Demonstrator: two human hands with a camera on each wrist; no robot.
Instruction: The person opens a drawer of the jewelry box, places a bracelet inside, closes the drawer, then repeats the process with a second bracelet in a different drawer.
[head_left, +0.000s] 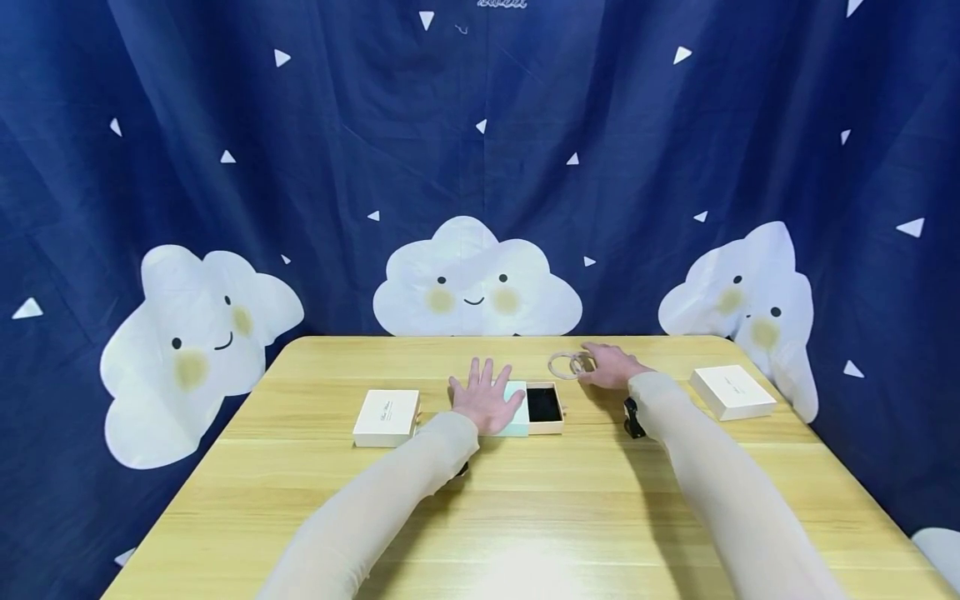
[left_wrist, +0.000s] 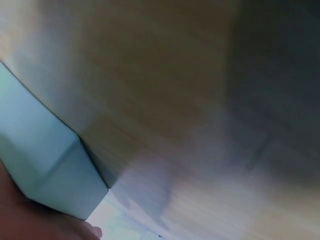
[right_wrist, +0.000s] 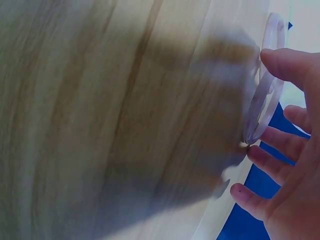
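Note:
My left hand (head_left: 483, 406) lies with spread fingers on the mint-green sleeve (head_left: 516, 414) of a small drawer box. In the left wrist view, that sleeve (left_wrist: 40, 145) shows at the left edge beside part of my hand. The box's drawer (head_left: 544, 405), lined in black, sticks out to the right of the sleeve. Farther right, my right hand (head_left: 609, 367) has its thumb and fingertips about a small pale ring at the back of the table. A larger bangle (head_left: 553, 372) overlaps this ring. In the right wrist view, thumb and fingertips meet the pale bangle's rim (right_wrist: 280, 32).
A closed white box (head_left: 386, 415) with small dark print stands left of my left hand. Another white box (head_left: 733, 392) sits at the right side of the wooden table (head_left: 517, 508). Behind the table's back edge hangs a dark blue curtain (head_left: 330, 167) with clouds and triangles.

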